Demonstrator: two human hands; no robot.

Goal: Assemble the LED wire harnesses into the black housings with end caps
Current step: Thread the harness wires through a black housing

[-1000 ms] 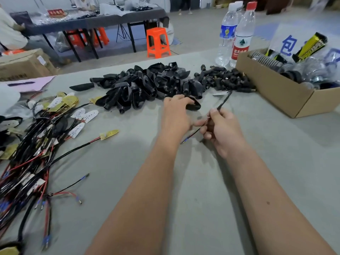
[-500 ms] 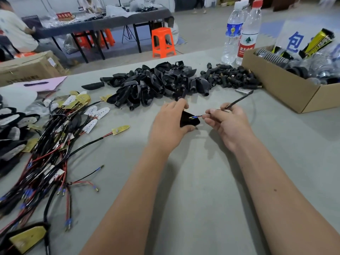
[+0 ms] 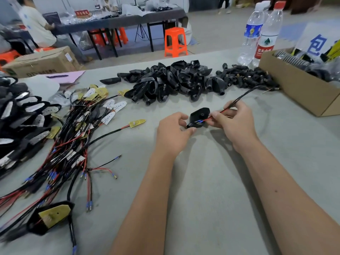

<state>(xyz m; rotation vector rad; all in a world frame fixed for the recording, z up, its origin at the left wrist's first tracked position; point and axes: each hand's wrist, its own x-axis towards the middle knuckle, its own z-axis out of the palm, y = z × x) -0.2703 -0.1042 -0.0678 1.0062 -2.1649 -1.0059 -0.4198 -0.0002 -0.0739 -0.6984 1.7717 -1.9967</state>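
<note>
Grey work table (image 3: 211, 190), bearing: a heap of black housings (image 3: 165, 81) along the far side, with a smaller heap of black end caps (image 3: 246, 77) just to its right; a cardboard box (image 3: 298, 89) of parts at the far right; two water bottles (image 3: 261, 32) upright behind the box's near corner; a tangle of red-and-black wire harnesses (image 3: 70, 144) with yellow and white LED boards spread over the left; a row of finished black units (image 3: 20, 115) at the left edge; one housing with a yellow board (image 3: 51, 216) lying near the front left. Left hand (image 3: 173, 133) stood over mid-table, forearm reaching in from below, thumb and fingers curled and pinching the lower end of a single black housing (image 3: 199, 116); right hand (image 3: 231, 118) just beside it, fingers pinching a wire harness (image 3: 244, 94). Housing was held just above the table between the two hands, teardrop-shaped, its hollow side facing up; harness's red lead and blue-sleeved tips met the housing's narrow end, its black sheath trailing up and right toward the box.
</note>
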